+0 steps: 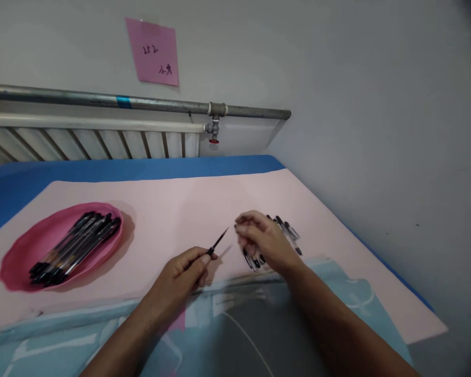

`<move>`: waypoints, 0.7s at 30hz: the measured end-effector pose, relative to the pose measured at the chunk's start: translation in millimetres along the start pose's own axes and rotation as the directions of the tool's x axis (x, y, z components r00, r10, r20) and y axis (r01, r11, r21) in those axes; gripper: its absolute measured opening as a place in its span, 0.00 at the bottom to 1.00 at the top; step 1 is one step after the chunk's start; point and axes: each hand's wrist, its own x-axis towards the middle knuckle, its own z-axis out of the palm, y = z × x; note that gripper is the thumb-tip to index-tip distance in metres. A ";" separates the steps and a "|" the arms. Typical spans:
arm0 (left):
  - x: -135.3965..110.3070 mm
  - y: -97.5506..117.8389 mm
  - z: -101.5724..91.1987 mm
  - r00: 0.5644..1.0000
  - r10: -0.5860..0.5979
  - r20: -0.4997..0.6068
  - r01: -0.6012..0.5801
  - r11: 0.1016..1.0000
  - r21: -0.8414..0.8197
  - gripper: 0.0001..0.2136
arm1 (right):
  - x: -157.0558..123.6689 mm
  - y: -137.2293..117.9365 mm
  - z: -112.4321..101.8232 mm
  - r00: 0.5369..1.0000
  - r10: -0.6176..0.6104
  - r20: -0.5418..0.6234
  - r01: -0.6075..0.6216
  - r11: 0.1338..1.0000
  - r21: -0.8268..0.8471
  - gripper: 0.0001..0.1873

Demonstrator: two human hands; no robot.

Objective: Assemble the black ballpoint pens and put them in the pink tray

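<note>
My left hand (192,268) is closed in a pinch on a thin dark pen refill (220,238) with a black end piece; its slim end slants up to the right. A short gap away, my right hand (259,234) is curled with thumb and fingers together, slightly blurred. A tiny dark spot shows at its fingertips, too small to name. Below and behind the right hand lie loose pen parts, among them black caps (253,258) and clear barrels (288,230), partly hidden by the hand and wrist.
On the left, a pink oval dish (15,262) holds a pile of black-capped pens (76,246). The pale pink table cover (168,209) lies over a blue surface (141,170). Light-blue cloth (70,335) spans the front. A radiator (133,144), pipe and wall stand behind.
</note>
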 end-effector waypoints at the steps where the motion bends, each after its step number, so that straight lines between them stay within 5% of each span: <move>1: -0.2 0.0 0.0 1.000 -0.006 -0.006 0.006 1.000 -0.008 0.15 | 2.2 -1.8 -6.2 0.998 -0.015 -0.062 0.010 0.997 -0.083 0.05; 3: -0.8 1.0 0.0 1.000 -0.008 -0.016 0.008 1.000 -0.019 0.15 | 4.6 -4.1 -16.4 0.995 -0.059 -0.082 0.026 0.932 -0.362 0.03; 7: -2.0 7.1 -0.4 0.999 -0.032 0.002 0.032 0.999 -0.001 0.14 | 1.9 -4.6 -21.7 0.994 -0.081 0.071 0.106 0.625 -0.773 0.06; 14: -0.9 10.8 -0.8 0.997 -0.070 0.024 0.069 0.997 0.032 0.15 | 2.4 8.1 -12.5 0.987 -0.015 0.163 0.161 0.252 -0.954 0.10; 21: -0.4 8.2 -1.6 0.999 -0.040 0.013 0.039 0.996 0.076 0.16 | 2.8 20.1 2.7 0.977 0.077 0.199 0.193 0.080 -0.978 0.12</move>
